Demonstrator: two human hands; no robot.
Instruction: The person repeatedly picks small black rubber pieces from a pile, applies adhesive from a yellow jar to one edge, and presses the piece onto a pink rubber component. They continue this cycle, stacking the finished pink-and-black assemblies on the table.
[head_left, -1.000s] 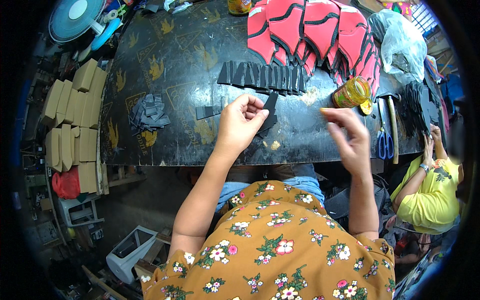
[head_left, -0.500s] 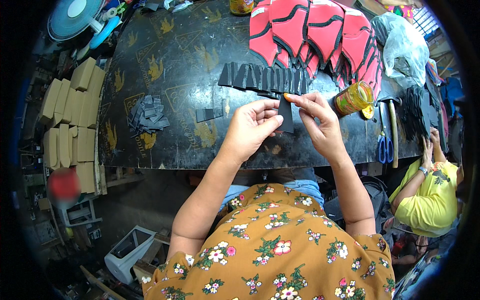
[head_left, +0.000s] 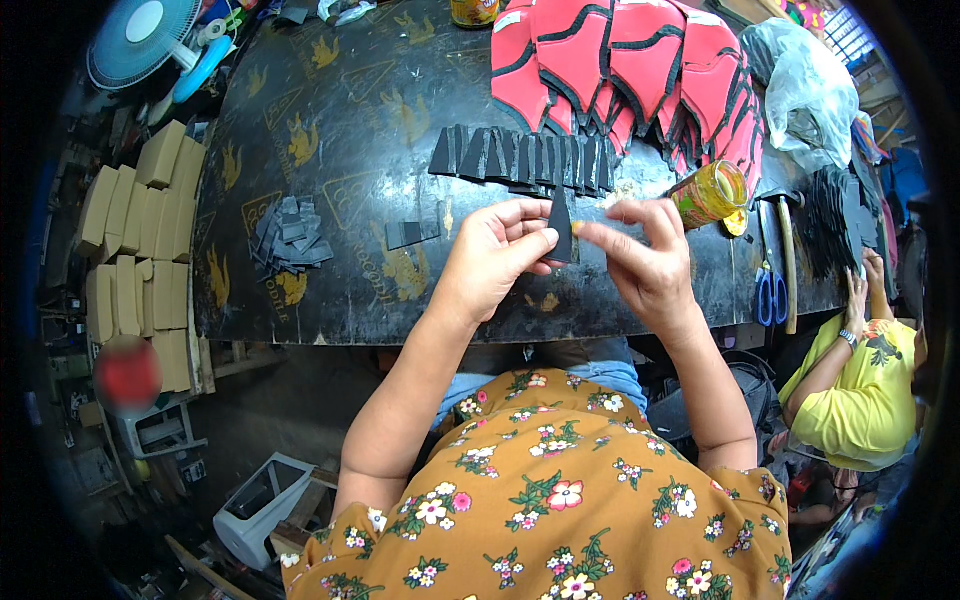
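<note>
My left hand [head_left: 488,258] pinches a tapered black strip [head_left: 561,222] upright between thumb and fingers, above the table's near side. Just right of the strip, the outstretched index finger of my right hand [head_left: 652,262] has yellow-orange paste on its tip; the fingers are apart and hold nothing. Beyond my hands lies a row of overlapping black strips [head_left: 500,157]. A small heap of dark pieces [head_left: 290,235] and a couple of separate dark pieces [head_left: 408,235] are to the left. A tilted jar [head_left: 705,195], smeared yellow, stands close to my right hand.
Pink-red panels with black edging [head_left: 648,50] are stacked at the back. Blue-handled scissors [head_left: 767,295] and a hammer [head_left: 788,265] lie on the right, near black strips [head_left: 832,220] and another person in yellow [head_left: 855,395]. A fan [head_left: 143,40] stands far left.
My right index finger has moved down from the strip's upper end to beside its lower part, and the hand has opened more. My left hand still holds the strip, now turned slightly.
</note>
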